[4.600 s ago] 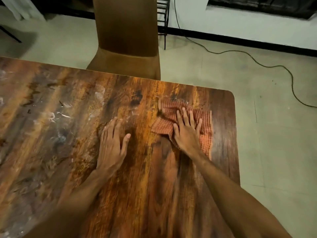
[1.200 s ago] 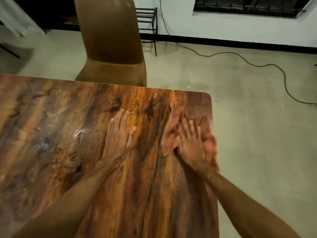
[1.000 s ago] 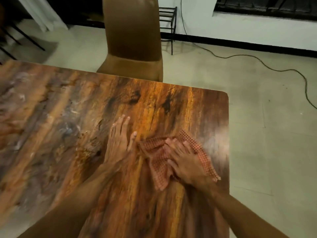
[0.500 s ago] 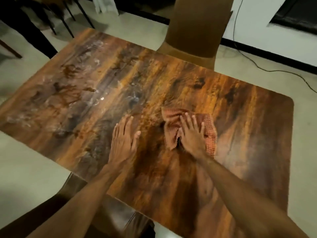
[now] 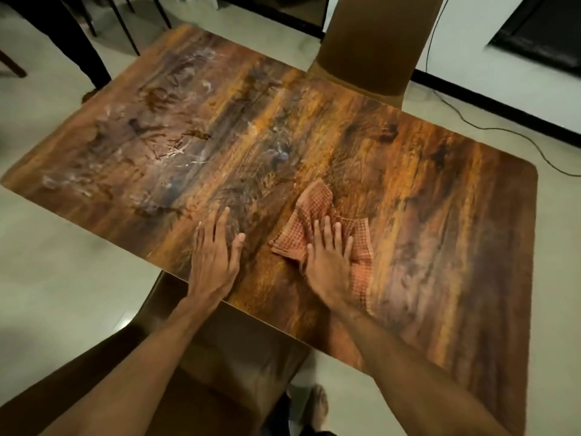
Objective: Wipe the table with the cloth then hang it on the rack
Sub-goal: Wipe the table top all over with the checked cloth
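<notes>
Hands lie flat on a brown wood-grain table (image 5: 440,215) with rounded corners. The person's right hand (image 5: 330,262) presses palm-down on a rumpled orange checked cloth (image 5: 314,209), fingers straight and slightly spread, gripping nothing; it only weighs the cloth against the tabletop. The cloth sits a little in from the near edge, roughly midway along it, with one corner sticking out towards the middle of the table and another fold trailing beside the right wrist. The left hand (image 5: 215,256) rests palm-down on bare wood just beside the cloth without touching it, fingers together and thumb out, its wrist crossing the near edge. Whitish smears and streaks (image 5: 151,146) cover the table's left half, thickest towards the far left corner; the wood around the cloth looks cleaner. A brown upholstered chair (image 5: 374,42) stands at the far edge, and another brown chair seat (image 5: 220,357) sits under the near edge below the forearms. A black cable (image 5: 490,129) runs over the pale floor beyond the far right corner.
</notes>
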The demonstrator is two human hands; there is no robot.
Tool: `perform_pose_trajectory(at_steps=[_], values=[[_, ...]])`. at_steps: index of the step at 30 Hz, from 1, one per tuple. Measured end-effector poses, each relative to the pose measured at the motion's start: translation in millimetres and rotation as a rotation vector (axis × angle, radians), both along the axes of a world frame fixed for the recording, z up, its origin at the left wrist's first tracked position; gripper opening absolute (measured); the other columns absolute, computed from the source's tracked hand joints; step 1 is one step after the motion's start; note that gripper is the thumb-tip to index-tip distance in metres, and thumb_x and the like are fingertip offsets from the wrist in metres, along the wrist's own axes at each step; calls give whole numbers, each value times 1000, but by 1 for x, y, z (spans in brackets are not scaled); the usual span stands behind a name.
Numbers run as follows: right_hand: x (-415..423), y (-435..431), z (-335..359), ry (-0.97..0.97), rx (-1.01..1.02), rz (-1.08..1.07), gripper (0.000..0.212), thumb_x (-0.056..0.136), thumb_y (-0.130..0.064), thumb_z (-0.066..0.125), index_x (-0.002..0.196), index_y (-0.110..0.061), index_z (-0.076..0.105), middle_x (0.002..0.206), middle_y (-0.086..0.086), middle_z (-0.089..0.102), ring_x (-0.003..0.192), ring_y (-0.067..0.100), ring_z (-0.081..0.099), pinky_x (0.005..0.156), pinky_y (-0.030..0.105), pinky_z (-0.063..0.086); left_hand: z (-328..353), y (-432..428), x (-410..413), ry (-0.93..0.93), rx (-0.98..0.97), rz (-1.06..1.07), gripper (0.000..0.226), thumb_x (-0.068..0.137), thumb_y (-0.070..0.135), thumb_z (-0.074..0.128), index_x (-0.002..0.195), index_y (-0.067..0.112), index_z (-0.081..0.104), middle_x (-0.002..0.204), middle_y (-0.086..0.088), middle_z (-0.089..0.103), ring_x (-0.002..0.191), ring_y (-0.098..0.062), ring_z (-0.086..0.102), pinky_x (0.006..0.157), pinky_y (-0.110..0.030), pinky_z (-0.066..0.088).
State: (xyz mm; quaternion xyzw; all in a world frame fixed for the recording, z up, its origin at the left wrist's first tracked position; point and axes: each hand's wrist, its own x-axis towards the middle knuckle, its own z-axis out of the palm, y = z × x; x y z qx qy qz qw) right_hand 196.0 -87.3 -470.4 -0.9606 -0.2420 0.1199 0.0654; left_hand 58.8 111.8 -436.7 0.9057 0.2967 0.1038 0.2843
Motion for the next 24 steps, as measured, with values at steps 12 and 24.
perform_pose_trajectory(at_steps=[12,24], values=[[-86,-226,0,-73,23,-447,58,110,-38,28,165,-22,19,173,4,14,160,29,12,126,59,13,39,-107,2,-47,70,-305,62,105,53,26,158,22,22,166,-3,20,152,-22,21,125,-51,15],[-115,-335,-5,-45,0,-604,59,111,-42,26,165,-32,7,174,-2,-1,161,23,-1,127,58,3,52,-235,-5,-57,52,-552,62,104,48,32,157,16,27,166,-4,22,154,-16,17,127,-47,13]])
